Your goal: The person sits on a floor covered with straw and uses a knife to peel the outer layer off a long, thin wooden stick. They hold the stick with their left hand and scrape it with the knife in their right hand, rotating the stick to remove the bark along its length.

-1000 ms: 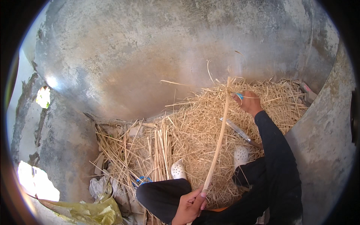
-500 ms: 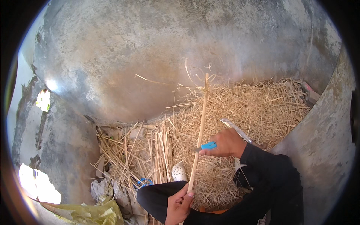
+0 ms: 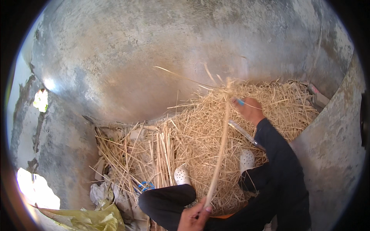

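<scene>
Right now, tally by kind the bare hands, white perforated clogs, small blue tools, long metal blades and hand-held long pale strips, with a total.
Bare left hand and bare right hand: 2
White perforated clogs: 2
Small blue tool: 1
Long metal blade: 1
Hand-held long pale strip: 1
Total: 7

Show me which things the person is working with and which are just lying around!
In use: long pale strip, in the left hand; small blue tool, in the right hand.

Seemingly just lying about: knife, resting on the shavings; loose strips; crumpled yellowish sheet.
</scene>
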The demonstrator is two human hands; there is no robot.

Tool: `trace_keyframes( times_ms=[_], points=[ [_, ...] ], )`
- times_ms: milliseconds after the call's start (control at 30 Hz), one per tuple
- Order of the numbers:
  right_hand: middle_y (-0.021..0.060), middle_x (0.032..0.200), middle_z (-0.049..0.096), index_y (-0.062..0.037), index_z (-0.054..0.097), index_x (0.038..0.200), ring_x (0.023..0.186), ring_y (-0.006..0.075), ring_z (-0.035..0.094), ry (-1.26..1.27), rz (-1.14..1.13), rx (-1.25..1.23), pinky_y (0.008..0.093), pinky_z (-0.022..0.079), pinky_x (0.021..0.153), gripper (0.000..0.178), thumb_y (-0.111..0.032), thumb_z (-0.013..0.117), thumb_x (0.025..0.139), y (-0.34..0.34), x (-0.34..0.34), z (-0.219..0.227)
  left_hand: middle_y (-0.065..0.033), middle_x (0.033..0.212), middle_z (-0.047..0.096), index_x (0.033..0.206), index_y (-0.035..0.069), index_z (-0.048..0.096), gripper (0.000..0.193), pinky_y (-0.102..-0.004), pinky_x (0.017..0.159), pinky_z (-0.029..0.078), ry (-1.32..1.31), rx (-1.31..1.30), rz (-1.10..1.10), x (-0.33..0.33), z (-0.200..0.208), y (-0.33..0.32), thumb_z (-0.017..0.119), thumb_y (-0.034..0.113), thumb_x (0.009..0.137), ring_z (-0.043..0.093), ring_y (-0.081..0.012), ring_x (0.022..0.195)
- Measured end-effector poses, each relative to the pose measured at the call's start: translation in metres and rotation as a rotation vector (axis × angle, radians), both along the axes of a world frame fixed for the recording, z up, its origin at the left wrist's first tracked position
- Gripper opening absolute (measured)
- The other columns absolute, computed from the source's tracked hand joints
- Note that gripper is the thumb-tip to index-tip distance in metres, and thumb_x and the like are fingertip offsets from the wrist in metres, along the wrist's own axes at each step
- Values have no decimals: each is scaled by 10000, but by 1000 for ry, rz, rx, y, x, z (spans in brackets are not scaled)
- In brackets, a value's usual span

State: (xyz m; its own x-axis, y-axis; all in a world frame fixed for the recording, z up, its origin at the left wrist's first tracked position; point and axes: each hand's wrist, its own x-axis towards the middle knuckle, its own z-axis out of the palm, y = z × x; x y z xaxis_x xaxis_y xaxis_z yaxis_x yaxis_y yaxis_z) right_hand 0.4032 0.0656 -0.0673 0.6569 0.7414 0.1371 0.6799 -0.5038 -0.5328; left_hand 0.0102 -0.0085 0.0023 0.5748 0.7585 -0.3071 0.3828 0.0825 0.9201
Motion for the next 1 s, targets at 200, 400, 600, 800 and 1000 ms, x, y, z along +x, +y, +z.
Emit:
trace_keyframes(
  times_ms=[200,400,600,800,1000],
  points=[
    [107,486,527,-33,650,641,485,275,557,133,228,-3,396,469,545,833,-799,362,800,-22,-50,11,53,750,496,1250,-5,565,339,-211,572,341,-47,-77,34,15,29,12,537,151,950,404,-60,661],
    [119,462,528,-65,652,592,450,303,574,-134,624,68,421,449,449,804,-837,457,704,-28,-126,22,29,808,545,1259,-19,553,379,-208,646,390,-76,34,83,11,28,21,564,197,948,445,-68,746],
    [110,439,497,-37,607,546,408,260,535,-139,385,183,399,411,421,849,-845,420,723,-19,-83,6,27,867,562,1239,-46,548,380,-239,719,421,34,-75,-24,18,39,20,562,199,948,466,-86,809],
    [46,440,399,-74,495,504,408,189,430,142,-63,161,407,370,434,802,-786,323,832,1,1,-10,27,805,532,1222,-45,557,363,-238,684,409,59,-83,-167,10,36,6,564,188,944,455,-81,784],
    [114,483,517,-48,639,641,452,245,536,42,472,136,413,458,508,761,-737,384,842,-22,-77,-25,90,682,440,1255,54,588,343,-184,469,234,-109,-253,124,22,33,18,580,184,937,326,-9,552]
  ],
)
